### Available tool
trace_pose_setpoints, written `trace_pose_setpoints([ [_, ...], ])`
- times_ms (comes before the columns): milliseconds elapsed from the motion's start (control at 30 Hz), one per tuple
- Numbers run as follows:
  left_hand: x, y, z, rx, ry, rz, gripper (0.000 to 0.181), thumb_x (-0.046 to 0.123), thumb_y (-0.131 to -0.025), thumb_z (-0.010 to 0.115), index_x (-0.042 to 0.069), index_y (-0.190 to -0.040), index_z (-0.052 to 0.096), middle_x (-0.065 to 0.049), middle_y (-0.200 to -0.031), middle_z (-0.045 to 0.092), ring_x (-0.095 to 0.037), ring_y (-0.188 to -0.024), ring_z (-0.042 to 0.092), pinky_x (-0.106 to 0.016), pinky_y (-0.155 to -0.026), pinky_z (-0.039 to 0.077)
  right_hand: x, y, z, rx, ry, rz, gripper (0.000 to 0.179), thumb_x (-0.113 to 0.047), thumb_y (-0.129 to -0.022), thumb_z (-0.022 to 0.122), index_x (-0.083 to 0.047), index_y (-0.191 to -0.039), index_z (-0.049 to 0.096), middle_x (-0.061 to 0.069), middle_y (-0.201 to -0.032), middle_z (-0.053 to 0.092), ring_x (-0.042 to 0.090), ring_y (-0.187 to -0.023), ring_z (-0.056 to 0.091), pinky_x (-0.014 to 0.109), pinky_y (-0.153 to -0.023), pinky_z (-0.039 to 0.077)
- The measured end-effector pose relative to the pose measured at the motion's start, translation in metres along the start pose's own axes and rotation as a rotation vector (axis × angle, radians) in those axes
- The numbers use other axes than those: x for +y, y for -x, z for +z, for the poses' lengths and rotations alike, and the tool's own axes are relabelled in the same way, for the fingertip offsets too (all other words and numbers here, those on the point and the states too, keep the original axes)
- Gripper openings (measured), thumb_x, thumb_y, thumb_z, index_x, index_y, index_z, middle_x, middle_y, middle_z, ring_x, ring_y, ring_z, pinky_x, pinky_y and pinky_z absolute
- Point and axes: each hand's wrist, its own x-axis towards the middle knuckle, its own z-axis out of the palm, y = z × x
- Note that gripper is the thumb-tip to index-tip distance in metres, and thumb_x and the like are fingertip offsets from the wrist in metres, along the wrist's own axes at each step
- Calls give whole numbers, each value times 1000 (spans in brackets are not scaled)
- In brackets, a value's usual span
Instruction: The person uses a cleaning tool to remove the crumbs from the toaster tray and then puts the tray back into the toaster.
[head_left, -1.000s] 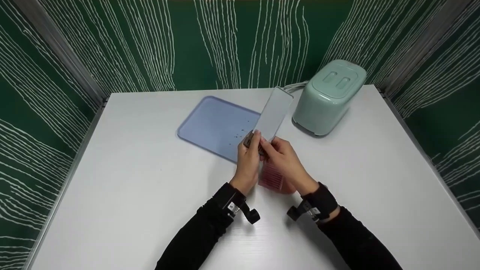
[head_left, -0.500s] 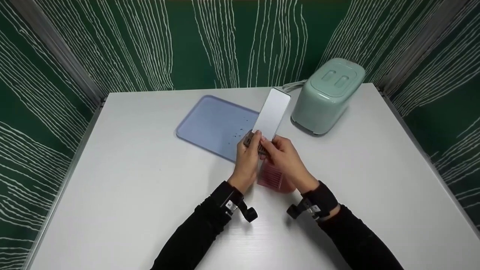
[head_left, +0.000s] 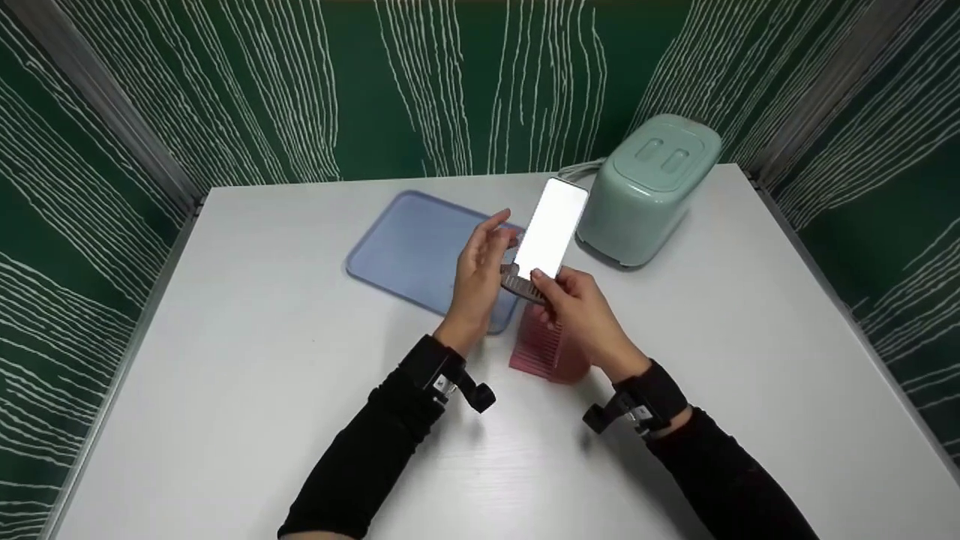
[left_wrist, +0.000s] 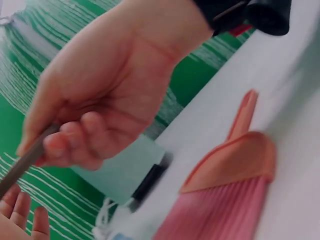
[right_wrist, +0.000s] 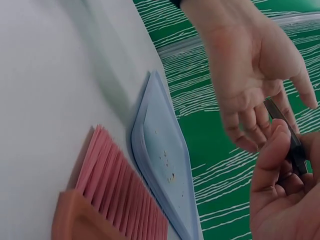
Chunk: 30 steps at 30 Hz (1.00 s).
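Observation:
My right hand (head_left: pixel 585 315) pinches the near end of a thin, flat crumb tray (head_left: pixel 553 226) between thumb and fingers. Its bright white face reflects the light, and its near end is a grey-brown slotted strip. In the right wrist view the crumb tray (right_wrist: pixel 295 147) shows as a dark edge. Just left of it, my left hand (head_left: pixel 472 285) holds nothing, its fingers loosely extended. Below the hands a pink-bristled brush (head_left: pixel 536 349) with an orange body (left_wrist: pixel 235 160) lies on the table, partly covered by my right hand in the head view.
Behind the hands lies a blue tray (head_left: pixel 397 244) with dark crumbs (right_wrist: pixel 171 177) on it. At the back right stands a mint-green toaster (head_left: pixel 649 191), its white cord (head_left: pixel 581 169) behind. Green walls with white streaks (head_left: pixel 375 90) enclose the white table (head_left: pixel 262 315).
My left hand has let go of the crumb tray and moved slightly left and away, its fingers spreading. The right hand still holds the crumb tray, whose face now tilts into brighter glare.

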Motion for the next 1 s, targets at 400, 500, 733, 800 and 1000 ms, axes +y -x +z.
trace_pose_setpoints([
  [400, 32, -47, 19, -243, -701, 261, 53, 39, -113, 54, 20, -162, 49, -10, -162, 49, -25, -150, 48, -45, -122, 41, 16, 11, -34, -13, -9, 96, 32, -32, -113, 59, -3, -98, 60, -4, -69, 66, 3, -58, 58, 17, -56, 51],
  [500, 34, -57, 32, -304, -842, 315, 53, 38, -113, 55, 20, -162, 49, -12, -165, 46, -28, -155, 44, -47, -127, 37, 22, 14, -40, -25, -12, 114, 31, -29, -113, 59, -3, -95, 58, -4, -68, 67, 3, -57, 59, 17, -55, 52],
  [733, 36, -76, 69, -425, -1183, 454, 52, 32, -114, 54, 25, -165, 45, -12, -170, 43, -30, -156, 44, -51, -121, 46, 34, 20, -52, -76, -51, 172, 30, -23, -113, 56, -3, -92, 57, -4, -67, 66, 3, -57, 58, 17, -56, 52],
  [800, 37, -81, 79, -450, -1261, 476, 52, 30, -115, 53, 28, -166, 44, -10, -172, 41, -28, -157, 43, -51, -118, 49, 37, 21, -56, -84, -64, 200, 30, -23, -113, 56, -3, -91, 57, -4, -68, 65, 3, -57, 58, 17, -56, 52],
  [1000, 37, -95, 101, -526, -1374, 421, 53, 26, -117, 45, 33, -169, 36, -5, -179, 27, -28, -162, 35, -53, -122, 45, 41, 26, -67, -113, -67, 270, 31, -25, -114, 57, -3, -92, 62, -4, -69, 65, 2, -58, 57, 17, -57, 52],
])
